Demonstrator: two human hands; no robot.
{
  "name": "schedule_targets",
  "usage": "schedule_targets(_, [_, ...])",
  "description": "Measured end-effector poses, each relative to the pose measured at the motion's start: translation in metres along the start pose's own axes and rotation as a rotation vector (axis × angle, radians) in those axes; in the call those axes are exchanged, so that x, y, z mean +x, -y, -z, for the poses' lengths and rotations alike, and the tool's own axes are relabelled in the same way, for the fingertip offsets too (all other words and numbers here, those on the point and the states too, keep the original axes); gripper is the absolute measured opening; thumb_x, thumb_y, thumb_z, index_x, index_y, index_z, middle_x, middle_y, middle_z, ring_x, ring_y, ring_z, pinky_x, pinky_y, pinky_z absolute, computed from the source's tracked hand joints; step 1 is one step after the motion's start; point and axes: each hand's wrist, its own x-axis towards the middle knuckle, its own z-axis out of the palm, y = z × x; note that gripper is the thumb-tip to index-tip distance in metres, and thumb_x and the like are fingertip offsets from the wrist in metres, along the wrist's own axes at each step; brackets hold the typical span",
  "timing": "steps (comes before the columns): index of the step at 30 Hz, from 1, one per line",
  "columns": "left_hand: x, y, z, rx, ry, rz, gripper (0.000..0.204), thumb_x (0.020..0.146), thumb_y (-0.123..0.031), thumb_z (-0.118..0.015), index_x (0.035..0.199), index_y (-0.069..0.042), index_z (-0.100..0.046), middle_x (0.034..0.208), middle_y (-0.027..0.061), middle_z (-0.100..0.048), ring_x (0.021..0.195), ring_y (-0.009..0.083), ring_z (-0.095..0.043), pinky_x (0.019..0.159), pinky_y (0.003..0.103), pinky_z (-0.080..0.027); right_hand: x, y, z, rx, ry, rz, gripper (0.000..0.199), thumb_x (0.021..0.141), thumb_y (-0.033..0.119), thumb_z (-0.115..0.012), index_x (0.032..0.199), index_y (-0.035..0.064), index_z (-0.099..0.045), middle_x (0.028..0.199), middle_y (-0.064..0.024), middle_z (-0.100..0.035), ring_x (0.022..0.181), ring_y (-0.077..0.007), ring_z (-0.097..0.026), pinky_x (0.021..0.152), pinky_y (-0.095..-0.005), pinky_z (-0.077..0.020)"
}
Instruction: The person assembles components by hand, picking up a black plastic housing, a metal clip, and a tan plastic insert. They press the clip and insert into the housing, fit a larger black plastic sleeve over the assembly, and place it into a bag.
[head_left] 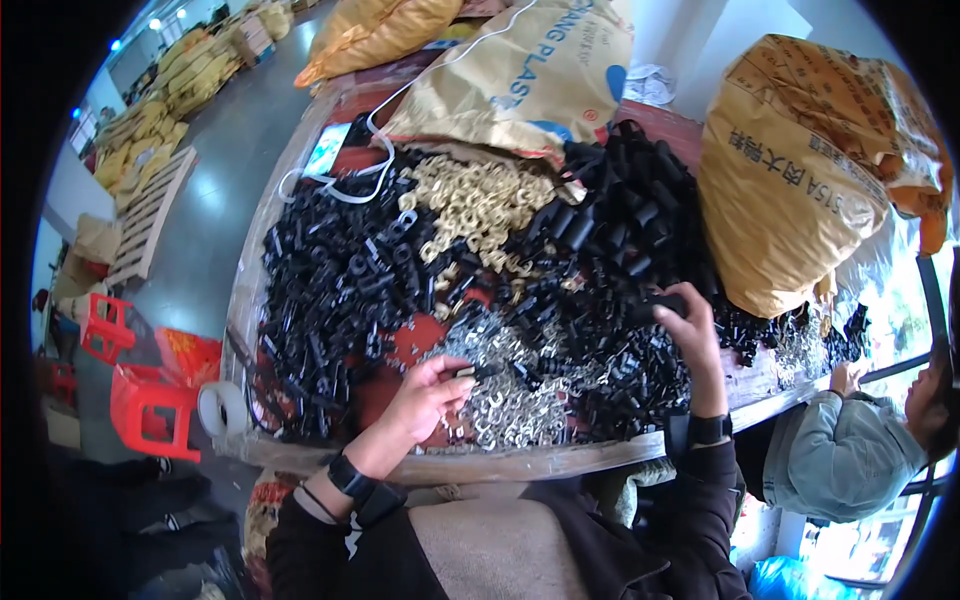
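over silver metal clips point(505, 405), left hand point(425, 395) pinching a small black piece point(466, 372), right hand point(690, 335) gripping a black tube point(660, 303)

Even daylight, soft shadows; window glare at right edge; strong fisheye bending, black vignette corners.

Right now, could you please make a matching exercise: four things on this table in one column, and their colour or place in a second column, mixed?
1. left hand
2. right hand
3. gold rings
4. red stool

a. on the floor, left of the table
b. fingers at the silver rings
c. heap at the far middle of the table
d. holds a black tube

Pairs: 1-b, 2-d, 3-c, 4-a
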Motion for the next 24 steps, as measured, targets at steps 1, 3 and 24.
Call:
schedule_targets(1, [-0.002,-0.002,-0.004,-0.009,-0.019,0.0,0.025,0.076,-0.002,-0.056,0.1,-0.002,-0.05,0.081,0.0067,-0.057,0.063,0.0087,-0.05,0.056,0.02,-0.041,-0.005,-0.002,-0.002,0.005,0.021,-0.001,0.034,0.073,0.027,-0.061,0.094,0.0036,-0.047,0.072,-0.0069,-0.057,0.065,-0.0263,-0.056,0.058,-0.0331,-0.0455])
schedule_targets(3, [-0.008,-0.009,-0.014,0.002,-0.023,0.025,0.025,0.075,-0.002,-0.058,0.099,-0.001,-0.05,0.074,0.0031,-0.054,0.06,0.0081,-0.049,0.055,0.019,-0.041,-0.016,-0.004,-0.006,0.621,-0.082,-0.053,0.039,0.073,0.03,-0.062,0.096,0.0023,-0.048,0.076,-0.0053,-0.055,0.067,-0.0218,-0.054,0.058,-0.0302,-0.0431])
schedule_targets(24, [-0.012,-0.013,-0.009,0.149,0.02,0.084,0.023,0.072,-0.002,-0.06,0.094,0.0,-0.053,0.071,0.003,-0.056,0.056,0.0068,-0.051,0.048,0.018,-0.041,-0.039,0.088,-0.157,0.217,0.337,0.337,0.03,0.086,0.026,-0.043,0.095,-0.0012,-0.054,0.074,-0.011,-0.054,0.062,-0.0239,-0.053,0.057,-0.0305,-0.0427])
